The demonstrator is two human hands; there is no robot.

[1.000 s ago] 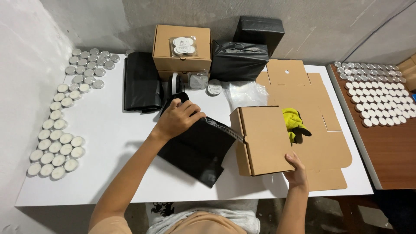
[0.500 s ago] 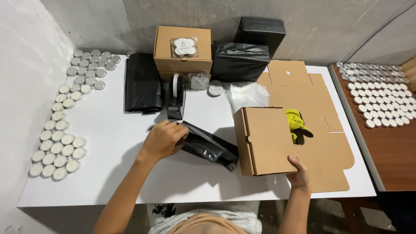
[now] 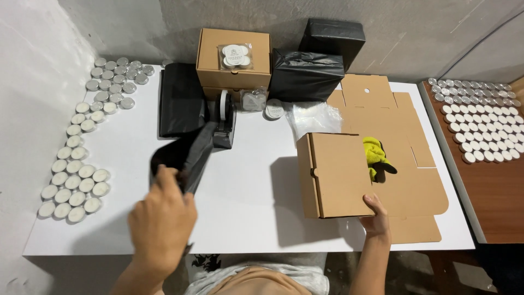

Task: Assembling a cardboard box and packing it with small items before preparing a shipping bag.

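While our left hand (image 3: 162, 221) is raised over the near left part of the white tabletop (image 3: 245, 186), its fingers are closed around the lower end of a limp black plastic bag (image 3: 188, 153), which hangs up and away from the hand toward the far side. We note that the bag's upper end lies just beside a black tape dispenser with a white roll (image 3: 224, 121). Our right hand (image 3: 375, 214) grips the near right corner of a closed brown cardboard mailer box (image 3: 334, 175), thumb on top and fingers underneath, so the box is tilted up off the surface. A yellow cloth item (image 3: 374, 155) shows just behind the box's right edge, resting on flattened brown cardboard blanks (image 3: 404, 180). At the far edge we record a second brown cardboard box (image 3: 234, 74) with a small clear packet of white discs (image 3: 236, 55) on its lid, and two bundles wrapped in black plastic (image 3: 319, 63) to its right. A folded stack of black bags (image 3: 180, 98) lies left of the dispenser. Rows of small white tealight candles in metal cups (image 3: 76, 169) line the left side of the table, and more such candles (image 3: 480, 123) cover a brown wooden surface (image 3: 496, 202) at right.
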